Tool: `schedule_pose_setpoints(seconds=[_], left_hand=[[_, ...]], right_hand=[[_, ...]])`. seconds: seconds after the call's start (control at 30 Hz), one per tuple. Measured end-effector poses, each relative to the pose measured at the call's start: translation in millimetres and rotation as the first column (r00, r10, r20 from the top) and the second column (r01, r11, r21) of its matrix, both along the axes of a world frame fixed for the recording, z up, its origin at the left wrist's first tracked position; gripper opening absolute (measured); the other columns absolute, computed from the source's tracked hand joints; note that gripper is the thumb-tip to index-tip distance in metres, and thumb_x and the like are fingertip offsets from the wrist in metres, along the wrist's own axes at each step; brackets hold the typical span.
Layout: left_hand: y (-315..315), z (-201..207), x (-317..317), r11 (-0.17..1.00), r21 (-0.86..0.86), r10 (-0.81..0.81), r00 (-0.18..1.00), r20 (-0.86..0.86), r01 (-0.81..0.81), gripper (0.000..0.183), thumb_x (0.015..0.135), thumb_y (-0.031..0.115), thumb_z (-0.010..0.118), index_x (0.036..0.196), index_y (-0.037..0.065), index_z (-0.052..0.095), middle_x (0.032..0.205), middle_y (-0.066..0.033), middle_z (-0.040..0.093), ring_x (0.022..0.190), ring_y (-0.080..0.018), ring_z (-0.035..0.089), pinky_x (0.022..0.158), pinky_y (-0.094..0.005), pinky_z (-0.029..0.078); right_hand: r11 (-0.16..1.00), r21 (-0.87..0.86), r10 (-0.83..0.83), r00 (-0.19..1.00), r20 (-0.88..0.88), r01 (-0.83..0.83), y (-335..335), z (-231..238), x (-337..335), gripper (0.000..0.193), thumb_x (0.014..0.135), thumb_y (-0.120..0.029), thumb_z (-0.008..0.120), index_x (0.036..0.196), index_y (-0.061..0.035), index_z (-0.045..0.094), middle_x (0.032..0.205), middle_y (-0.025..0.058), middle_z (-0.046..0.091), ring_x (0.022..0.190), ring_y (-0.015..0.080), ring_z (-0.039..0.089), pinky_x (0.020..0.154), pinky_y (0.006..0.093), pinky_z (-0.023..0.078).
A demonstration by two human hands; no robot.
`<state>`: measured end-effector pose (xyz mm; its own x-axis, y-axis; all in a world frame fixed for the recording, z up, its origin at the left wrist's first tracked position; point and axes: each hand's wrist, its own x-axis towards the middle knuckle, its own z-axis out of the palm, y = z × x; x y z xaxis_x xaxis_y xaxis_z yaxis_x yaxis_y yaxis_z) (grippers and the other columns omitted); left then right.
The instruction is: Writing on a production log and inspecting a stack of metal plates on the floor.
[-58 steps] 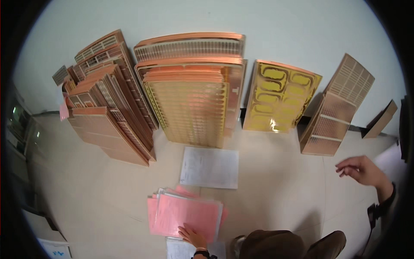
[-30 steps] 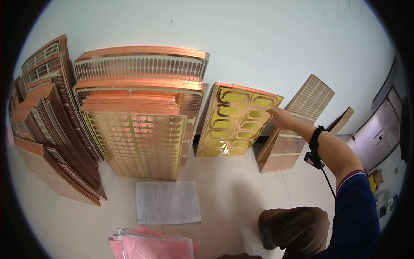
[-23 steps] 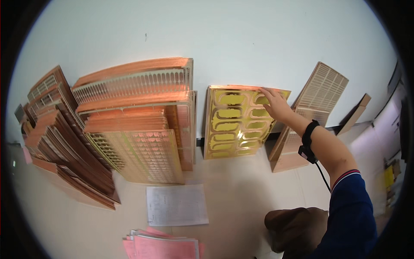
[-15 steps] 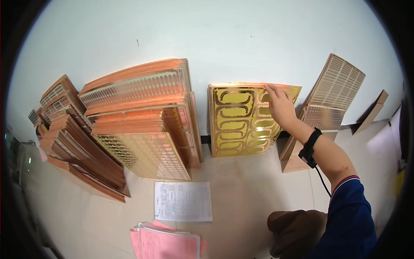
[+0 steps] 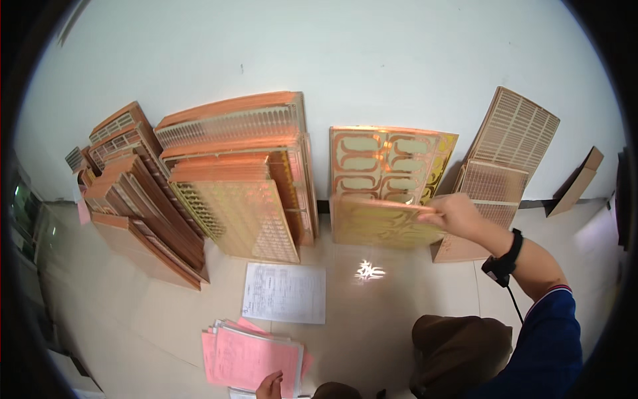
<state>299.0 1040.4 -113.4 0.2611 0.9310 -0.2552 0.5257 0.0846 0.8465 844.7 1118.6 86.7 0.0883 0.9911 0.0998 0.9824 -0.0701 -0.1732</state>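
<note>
Facing copper-coloured panel stacks [image 5: 219, 171] at left and brown gridded boards [image 5: 520, 130] at right, against a pale wall [image 5: 405, 46], over a floor [image 5: 372, 319] bearing a printed sheet [image 5: 284, 292] and pink papers [image 5: 249, 356]. Stretching the right arm [image 5: 535, 266] forward, slightly bent. Pinching a yellow-patterned panel [image 5: 382, 225] by its upper right corner in the right hand [image 5: 455, 214], tilted before similar leaning panels [image 5: 359, 159]; curling the left hand [image 5: 270, 386] loosely over the pink papers, contact impossible to tell.

Copper, yel. & pink

Held panel [image 5: 382, 225]: yel. w/ copper tracery, blurred. Panel behind [image 5: 357, 161]: pale grn-grey rounded blocks, copper outlines. Ctr panel stack [image 5: 226, 171]: orange-copper edges, yel. front w/ repeat motif. Papers [image 5: 249, 356]: pink; sheet [image 5: 286, 294]: wht, dk print. Sleeve [image 5: 548, 339]: navy, red/wht trim.
</note>
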Motion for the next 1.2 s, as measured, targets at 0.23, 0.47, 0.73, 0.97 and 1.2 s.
schedule_pose_setpoints(seconds=[0.23,0.47,0.73,0.97,1.2], left_hand=[[31,-18,32,0.962,-0.185,-0.144,0.951,0.273,0.199,0.031,0.097,0.009,0.043,0.125,-0.001,0.049,0.121,-0.0125,0.057,0.112,-0.0205,0.055,0.093,-0.0315,0.045],[55,16,66,0.785,-0.396,0.269,0.313,0.911,0.477,0.034,0.101,0.021,0.037,0.131,0.006,0.039,0.123,-0.0086,0.055,0.112,-0.0229,0.054,0.096,-0.0381,0.043],[39,40,49,0.896,-0.437,0.395,0.308,0.866,0.079,0.031,0.098,0.007,0.04,0.128,0.007,0.044,0.125,-0.0068,0.053,0.112,-0.0175,0.053,0.096,-0.034,0.044],[45,51,38,0.907,-0.4,0.42,0.295,0.858,-0.129,0.028,0.097,0.009,0.044,0.125,0.006,0.046,0.119,-0.0067,0.057,0.104,-0.0149,0.057,0.089,-0.0303,0.049],[59,56,44,0.873,-0.414,0.485,0.386,0.785,-0.258,0.015,0.097,0.015,0.048,0.11,0.01,0.049,0.084,0.0014,0.056,0.066,-0.0057,0.055,0.055,-0.0206,0.048]], right_hand=[[0.978,-0.105,-0.19,0.562,-0.805,0.18,-80,50,29,0.035,0.09,-0.031,0.061,0.1,0.0027,0.063,0.084,0.0054,0.067,0.069,0.0095,0.062,0.062,0.0252,0.051],[0.962,-0.177,-0.203,0.11,-0.973,0.208,-81,8,-4,0.038,0.091,-0.035,0.059,0.107,-0.0006,0.062,0.096,0.006,0.067,0.08,0.0119,0.065,0.073,0.0256,0.053],[0.958,-0.266,-0.28,0.147,-0.949,0.106,-45,-21,-41,0.037,0.092,-0.036,0.056,0.106,-0.0026,0.062,0.095,0.0044,0.067,0.08,0.0108,0.064,0.072,0.0251,0.053],[0.936,-0.336,-0.316,0.17,-0.933,-0.104,-30,-21,-50,0.034,0.095,-0.03,0.052,0.113,-0.002,0.058,0.1,0.0047,0.065,0.086,0.0112,0.063,0.074,0.0253,0.053],[0.949,-0.304,-0.286,0.185,-0.94,-0.082,-24,-9,-55,0.038,0.095,-0.031,0.053,0.12,-0.0024,0.054,0.11,0.0076,0.062,0.097,0.0146,0.061,0.083,0.0301,0.052]])
